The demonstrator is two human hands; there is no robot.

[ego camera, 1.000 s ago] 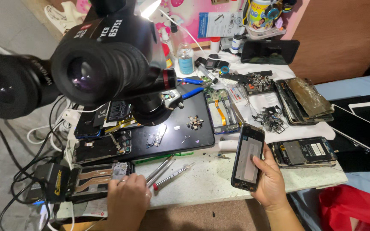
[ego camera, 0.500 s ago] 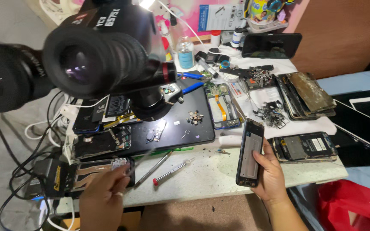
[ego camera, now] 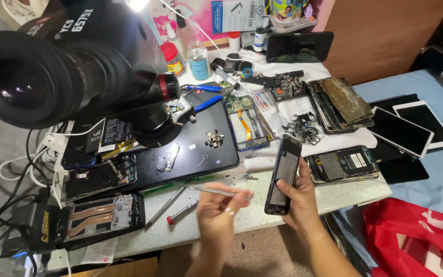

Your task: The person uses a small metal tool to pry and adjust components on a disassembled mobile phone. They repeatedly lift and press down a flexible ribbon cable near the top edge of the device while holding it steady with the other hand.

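Right hand (ego camera: pixel 296 202) grips an upright phone (ego camera: pixel 283 174); left hand (ego camera: pixel 216 213) pinches tweezers (ego camera: pixel 216 191) just beside it; prying seems underway; next needs a steady tip.

- Microscope (ego camera: pixel 73 66) looms over the tabletop's (ego camera: pixel 262 215) left part, above a black mat (ego camera: pixel 201 154).
- Opened phone frame (ego camera: pixel 98 218) lies at the tabletop's front left corner; a red-tipped screwdriver (ego camera: pixel 182 212) lies just right of it.
- Blue-handled pliers (ego camera: pixel 206 102) lie behind the mat.
- Circuit board (ego camera: pixel 244 123) sits by the mat's right edge.
- Stacked broken screens (ego camera: pixel 342 105) lie near the right edge; an open phone (ego camera: pixel 344 165) lies in front of them.
- Blue bottle (ego camera: pixel 198 60) stands towards the back edge.
- Two tablets (ego camera: pixel 411 125) lie on the blue bed (ego camera: pixel 437 174).
- Red bag (ego camera: pixel 416 238) sits below, right.
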